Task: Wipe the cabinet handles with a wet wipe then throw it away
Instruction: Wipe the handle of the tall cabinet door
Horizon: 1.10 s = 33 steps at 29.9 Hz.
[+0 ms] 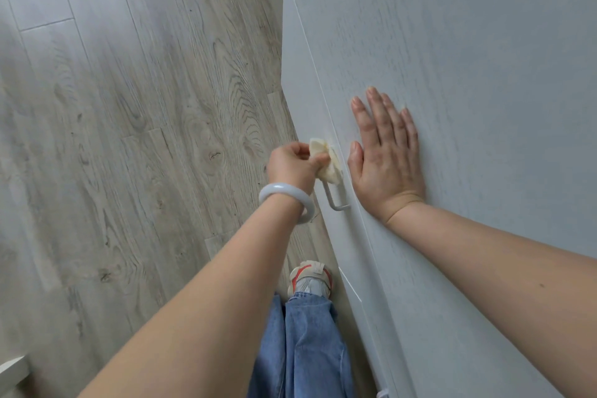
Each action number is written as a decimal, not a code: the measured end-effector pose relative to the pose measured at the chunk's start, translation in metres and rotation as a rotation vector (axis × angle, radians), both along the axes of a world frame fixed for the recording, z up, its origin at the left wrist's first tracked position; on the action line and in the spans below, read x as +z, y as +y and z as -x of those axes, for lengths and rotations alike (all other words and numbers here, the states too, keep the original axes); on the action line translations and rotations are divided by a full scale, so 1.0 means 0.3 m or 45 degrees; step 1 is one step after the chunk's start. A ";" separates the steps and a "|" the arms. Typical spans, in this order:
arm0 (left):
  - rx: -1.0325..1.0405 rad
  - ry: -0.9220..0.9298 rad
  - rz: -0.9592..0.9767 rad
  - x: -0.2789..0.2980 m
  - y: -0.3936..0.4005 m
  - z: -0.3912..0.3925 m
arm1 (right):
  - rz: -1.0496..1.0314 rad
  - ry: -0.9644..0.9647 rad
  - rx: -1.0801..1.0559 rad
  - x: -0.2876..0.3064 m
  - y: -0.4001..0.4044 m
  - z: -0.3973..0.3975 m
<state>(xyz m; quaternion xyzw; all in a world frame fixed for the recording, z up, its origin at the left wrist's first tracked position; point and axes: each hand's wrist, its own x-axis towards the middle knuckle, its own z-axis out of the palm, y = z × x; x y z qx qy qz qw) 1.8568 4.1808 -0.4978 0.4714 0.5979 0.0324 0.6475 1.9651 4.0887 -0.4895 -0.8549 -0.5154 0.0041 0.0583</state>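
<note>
A white cabinet (468, 58) fills the right side, seen from above. On its front face sticks out a thin metal handle (336, 202). My left hand (290, 165), with a pale bangle on the wrist, grips a crumpled cream wet wipe (328, 161) wrapped around the upper part of that handle. Only the handle's lower end shows below the wipe. My right hand (384, 158) lies flat on the cabinet top, fingers straight and together, just right of the handle.
Grey wood-plank floor (129, 139) spreads to the left. My leg in blue jeans and a sneaker (311, 279) stand close to the cabinet front. Another handle's tip (382, 393) peeks out at the bottom edge. A pale object's corner (13, 371) sits bottom left.
</note>
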 end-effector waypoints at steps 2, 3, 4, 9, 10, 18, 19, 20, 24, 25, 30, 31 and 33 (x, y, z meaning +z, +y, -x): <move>-0.111 0.038 -0.118 0.002 0.029 -0.017 | 0.001 0.002 0.005 -0.001 0.002 -0.002; -0.162 0.047 -0.157 0.003 0.028 -0.016 | -0.002 0.005 0.005 -0.001 0.003 -0.003; -0.150 0.029 -0.165 0.003 0.016 -0.010 | -0.003 0.007 0.003 -0.001 0.002 -0.004; 0.300 -0.151 0.166 -0.008 -0.109 0.053 | -0.003 0.000 -0.009 -0.002 0.004 -0.001; 0.277 -0.131 0.188 -0.015 -0.117 0.057 | -0.004 -0.001 -0.012 -0.001 0.005 -0.001; 0.047 0.029 -0.023 -0.015 0.027 -0.036 | 0.018 -0.014 -0.014 -0.003 0.004 0.001; 0.103 0.009 0.019 -0.016 0.013 -0.029 | 0.019 -0.012 -0.014 -0.003 0.002 0.001; 0.189 -0.020 0.083 -0.016 -0.015 -0.014 | 0.016 -0.008 -0.014 -0.002 0.002 0.000; 0.347 -0.103 0.361 -0.015 -0.187 0.066 | 0.013 -0.015 -0.017 -0.003 0.002 0.001; 0.330 -0.115 0.404 -0.008 -0.216 0.082 | 0.012 -0.016 -0.020 -0.003 0.003 0.001; 0.246 -0.118 0.256 -0.018 -0.131 0.046 | 0.007 -0.020 -0.015 -0.003 0.004 -0.001; 0.236 -0.095 0.186 -0.019 -0.088 0.025 | 0.006 -0.019 -0.013 -0.003 0.003 -0.001; 0.189 -0.022 0.063 -0.016 -0.030 -0.012 | 0.000 -0.022 -0.014 -0.004 0.003 -0.001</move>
